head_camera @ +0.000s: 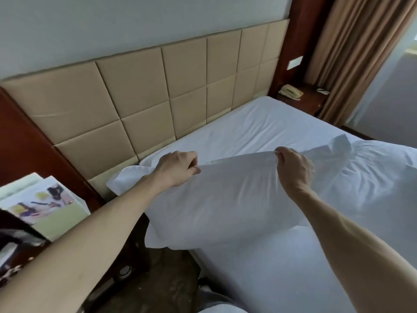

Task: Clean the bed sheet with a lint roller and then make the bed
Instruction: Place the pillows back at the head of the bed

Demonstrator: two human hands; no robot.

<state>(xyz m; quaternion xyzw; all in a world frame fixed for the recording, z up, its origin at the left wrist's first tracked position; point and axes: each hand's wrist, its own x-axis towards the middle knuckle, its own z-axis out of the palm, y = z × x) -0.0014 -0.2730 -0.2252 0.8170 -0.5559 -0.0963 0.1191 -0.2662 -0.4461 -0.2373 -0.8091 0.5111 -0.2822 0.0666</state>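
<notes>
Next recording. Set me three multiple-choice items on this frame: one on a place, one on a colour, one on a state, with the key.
1. Where is the telephone?
A. on the bed
B. on the far bedside table
C. on the floor

2. What colour is the headboard?
A. blue
B. black
C. tan

3. How is the pillow held?
A. gripped at its upper edge by both hands
B. lying flat, untouched
C. tucked under an arm

Key: 1 B, it sits on the table next to the curtain. 2 C, its padded panels are tan. 3 A, the left hand and the right hand each pinch the top edge.
</notes>
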